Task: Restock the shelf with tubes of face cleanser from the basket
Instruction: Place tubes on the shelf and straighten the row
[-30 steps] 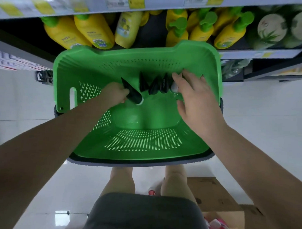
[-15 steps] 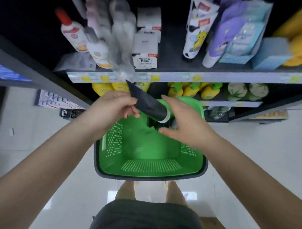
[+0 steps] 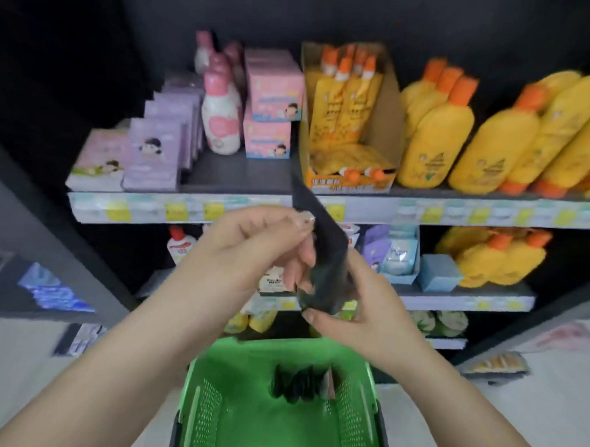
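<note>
A black tube of face cleanser [image 3: 322,251] stands nearly upright in front of the shelves, crimped end up. My left hand [image 3: 252,252] pinches its upper part from the left. My right hand [image 3: 354,312] cups the tube's lower end from below and the right, fingers curled round it. Below them sits the green basket [image 3: 213,407] on the floor, with several more black tubes [image 3: 298,384] leaning together at its far side. The upper shelf [image 3: 242,174] has a bare dark patch between purple boxes and an orange display carton.
The upper shelf carries purple boxes [image 3: 155,151], a pink-capped white bottle [image 3: 220,120], pink boxes [image 3: 271,102], an orange carton of pouches [image 3: 350,125] and yellow bottles [image 3: 437,138]. A lower shelf holds small packs and more yellow bottles [image 3: 496,260]. White floor surrounds the basket.
Both hands have lifted the black tube up out of the basket and turned it upright. My view has tilted up from the basket to the higher shelves.
</note>
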A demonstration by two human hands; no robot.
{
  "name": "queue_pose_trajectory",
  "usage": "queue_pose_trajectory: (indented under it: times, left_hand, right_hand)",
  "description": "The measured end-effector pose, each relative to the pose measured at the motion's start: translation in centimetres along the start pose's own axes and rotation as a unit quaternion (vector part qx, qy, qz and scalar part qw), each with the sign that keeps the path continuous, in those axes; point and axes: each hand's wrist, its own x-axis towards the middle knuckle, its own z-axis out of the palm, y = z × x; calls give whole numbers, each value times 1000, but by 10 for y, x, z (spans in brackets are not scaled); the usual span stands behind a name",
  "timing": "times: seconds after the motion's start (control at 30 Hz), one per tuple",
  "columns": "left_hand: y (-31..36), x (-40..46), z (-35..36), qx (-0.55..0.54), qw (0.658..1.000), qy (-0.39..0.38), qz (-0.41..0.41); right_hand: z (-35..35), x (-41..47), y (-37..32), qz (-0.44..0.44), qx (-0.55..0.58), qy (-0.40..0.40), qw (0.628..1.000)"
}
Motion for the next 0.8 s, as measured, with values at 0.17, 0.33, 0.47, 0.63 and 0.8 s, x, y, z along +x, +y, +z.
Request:
queue_pose_trajectory:
  times: [0.17,0.33,0.47,0.63,0.8]
  left_hand:
    - [48,17,8,88,985,47,137]
    - [85,44,19,184,958,45,214]
    - [118,67,33,232,936,31,262]
    - [167,97,63,311,889,49,332]
    - [217,155,81,330,860,114,373]
  right_hand:
    - [-46,11,-55,-50,136,36,989]
    - [-95,29,-95,-106,258,83,957]
    - [-134,44,-128,-166,228,102,954]
    - [-188,65,-173,-212,214,145,943]
    - [-238,107,-210,-250,223,224,915]
